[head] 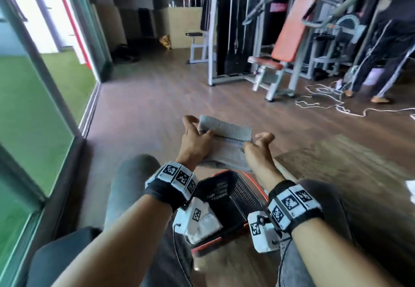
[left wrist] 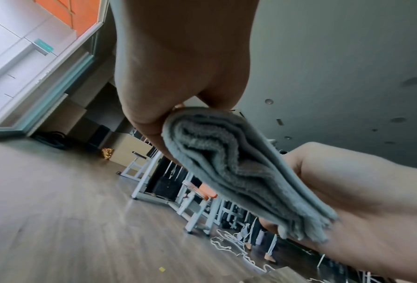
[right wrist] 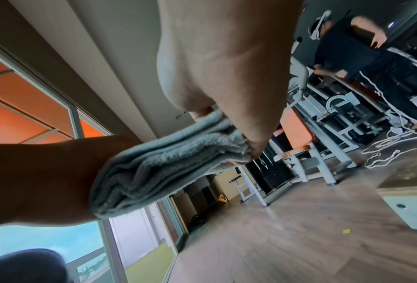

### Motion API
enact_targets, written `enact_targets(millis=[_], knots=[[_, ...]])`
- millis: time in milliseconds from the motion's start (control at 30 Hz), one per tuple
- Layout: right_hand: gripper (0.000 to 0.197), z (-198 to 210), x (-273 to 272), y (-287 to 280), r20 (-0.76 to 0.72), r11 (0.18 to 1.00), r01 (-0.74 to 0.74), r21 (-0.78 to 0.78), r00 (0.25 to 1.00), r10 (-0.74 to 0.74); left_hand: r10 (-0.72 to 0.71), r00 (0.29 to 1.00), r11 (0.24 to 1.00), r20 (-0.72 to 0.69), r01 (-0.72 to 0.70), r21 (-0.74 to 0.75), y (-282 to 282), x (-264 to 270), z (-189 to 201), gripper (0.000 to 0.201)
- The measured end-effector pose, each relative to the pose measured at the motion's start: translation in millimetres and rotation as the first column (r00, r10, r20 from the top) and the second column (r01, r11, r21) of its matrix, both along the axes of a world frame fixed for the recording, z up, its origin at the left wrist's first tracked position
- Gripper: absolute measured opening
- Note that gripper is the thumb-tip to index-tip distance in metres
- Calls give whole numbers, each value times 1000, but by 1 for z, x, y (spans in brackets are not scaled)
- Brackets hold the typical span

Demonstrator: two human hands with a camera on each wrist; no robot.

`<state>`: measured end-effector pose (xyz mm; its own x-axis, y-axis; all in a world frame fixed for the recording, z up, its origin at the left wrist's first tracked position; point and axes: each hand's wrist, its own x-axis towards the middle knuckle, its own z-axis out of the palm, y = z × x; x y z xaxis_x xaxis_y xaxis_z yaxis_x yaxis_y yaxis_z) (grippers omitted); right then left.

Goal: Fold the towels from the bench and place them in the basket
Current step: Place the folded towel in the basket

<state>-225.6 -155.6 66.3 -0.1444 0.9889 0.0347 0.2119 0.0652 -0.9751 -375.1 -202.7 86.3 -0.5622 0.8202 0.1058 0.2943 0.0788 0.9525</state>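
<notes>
Head view shows, in the middle of the frame, a grey towel (head: 224, 138) folded into several layers and held in the air between both hands, above the wooden floor (head: 157, 98). The left hand (head: 195, 139) takes the left end of the towel, its thumb on top and its fingers around the edge; this grip holds the towel. The right hand (head: 260, 149) takes the right end, and its grip also holds the towel, pinching the layers. In the left wrist view the towel (left wrist: 239, 172) crosses the middle of the frame, its stacked layers seen from the side, with the left hand (left wrist: 168, 80) at its upper end and the right hand (left wrist: 362, 216) at its lower right end. In the right wrist view the towel (right wrist: 168, 168) lies in the centre, between the right hand (right wrist: 229, 80) above and the left hand (right wrist: 40, 181) at the left side. Below the hands in the head view, between the person's knees, a black basket (head: 226, 199) with a red rim stands on the floor, and something white (head: 206, 226) lies in it. Gym machines (head: 280, 46) stand in the upper right of the frame, with a white rope (head: 325, 98) on the floor near them.
</notes>
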Motion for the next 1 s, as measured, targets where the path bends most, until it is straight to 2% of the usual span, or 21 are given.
enact_targets(millis=[100,233,467,667,733,833,933,1000], knots=[[25,-19,-11,10,75,998,-59,-25,995,60,47,998,995,-49,-51,-91,4,-12,-26,25],[22,-51,-24,23,244,989,-115,-88,961,133,89,996,975,31,-81,-206,8,-26,-74,9],[36,-126,-58,57,485,933,-158,-322,819,306,35,995,889,95,13,-458,28,-40,-178,14],[41,-215,-62,107,653,881,-73,-468,643,400,-42,976,778,212,165,-606,82,-42,-290,15],[44,-245,-59,125,681,860,-42,-509,591,432,-64,961,737,268,226,-637,99,-37,-323,18],[44,-285,-57,150,693,843,-30,-538,554,462,-90,942,675,324,297,-676,124,-31,-364,26],[44,-313,-61,170,704,844,-63,-533,520,484,-86,926,650,368,332,-683,148,-26,-389,13],[46,-329,-65,179,707,845,-90,-528,505,495,-86,921,650,381,341,-679,160,-24,-408,24]])
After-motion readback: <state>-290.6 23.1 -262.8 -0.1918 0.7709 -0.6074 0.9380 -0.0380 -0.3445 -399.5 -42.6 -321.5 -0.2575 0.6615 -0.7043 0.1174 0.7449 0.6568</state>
